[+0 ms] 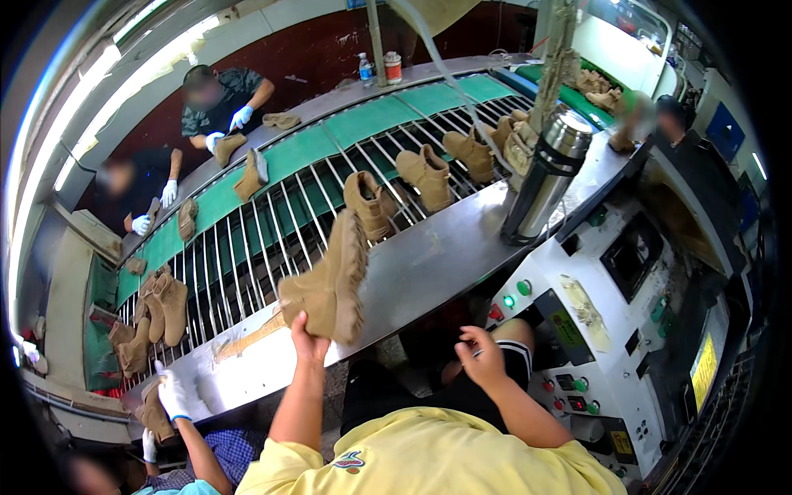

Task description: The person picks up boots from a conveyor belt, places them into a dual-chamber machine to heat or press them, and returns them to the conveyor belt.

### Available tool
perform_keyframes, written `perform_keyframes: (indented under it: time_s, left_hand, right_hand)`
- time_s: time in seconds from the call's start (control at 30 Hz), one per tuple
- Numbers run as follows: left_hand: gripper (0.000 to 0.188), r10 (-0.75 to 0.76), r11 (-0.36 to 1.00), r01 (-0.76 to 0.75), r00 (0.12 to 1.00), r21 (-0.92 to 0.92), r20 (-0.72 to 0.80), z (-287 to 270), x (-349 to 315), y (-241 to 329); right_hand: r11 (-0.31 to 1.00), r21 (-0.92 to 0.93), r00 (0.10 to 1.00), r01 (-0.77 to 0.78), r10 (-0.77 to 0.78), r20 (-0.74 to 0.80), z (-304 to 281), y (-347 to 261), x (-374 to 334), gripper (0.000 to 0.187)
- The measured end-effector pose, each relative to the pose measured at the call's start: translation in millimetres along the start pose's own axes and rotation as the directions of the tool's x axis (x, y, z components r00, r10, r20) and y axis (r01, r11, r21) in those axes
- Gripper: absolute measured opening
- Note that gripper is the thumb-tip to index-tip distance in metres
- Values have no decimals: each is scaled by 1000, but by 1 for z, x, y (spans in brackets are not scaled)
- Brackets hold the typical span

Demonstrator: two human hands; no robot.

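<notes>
My left hand (308,337) grips a tan ankle boot (318,285) by its upper. The boot is tilted over the metal ledge, with its thick lugged sole facing right. Over my lap, my right hand (482,356) has loosely curled fingers, with thumb and forefinger apart. Nothing shows in it but a small dark spot between the fingers, too small to make out. Beyond the held boot, another tan boot (369,206) stands on the roller rack, and a further boot (426,175) stands to its right.
A metal ledge (429,256) borders the roller rack (272,239) and green belt (301,157). A steel thermos (549,177) stands on the ledge. The white machine (528,318) with buttons is at my right. Gloved co-workers handle boots across the belt and at lower left.
</notes>
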State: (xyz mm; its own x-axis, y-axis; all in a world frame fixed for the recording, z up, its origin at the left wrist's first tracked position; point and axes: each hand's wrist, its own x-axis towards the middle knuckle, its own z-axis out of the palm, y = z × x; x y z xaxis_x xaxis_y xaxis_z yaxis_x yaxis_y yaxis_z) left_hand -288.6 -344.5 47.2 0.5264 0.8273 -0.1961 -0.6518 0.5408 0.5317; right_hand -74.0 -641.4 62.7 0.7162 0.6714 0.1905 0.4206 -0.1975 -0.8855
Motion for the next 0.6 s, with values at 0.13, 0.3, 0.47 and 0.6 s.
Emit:
perform_keyframes:
  time_s: [0.13,0.3,0.47,0.6]
  left_hand:
    - [57,44,975,-2,982,223,-183,3,95,60]
    - [46,160,912,-26,942,409,-296,-3,214,79]
    - [63,629,525,-384,776,760,-41,-14,253,1]
    - [60,556,289,-165,831,943,-25,-1,250,-10]
  right_hand:
    - [961,-228,953,-154,83,-292,-35,100,-40,14]
    - [856,-228,858,-464,369,-358,-88,172,-118,8]
    - [416,-596,652,-687,714,-254,-103,251,-260,23]
    - [307,-512,478,-802,844,-243,-86,259,-317,33]
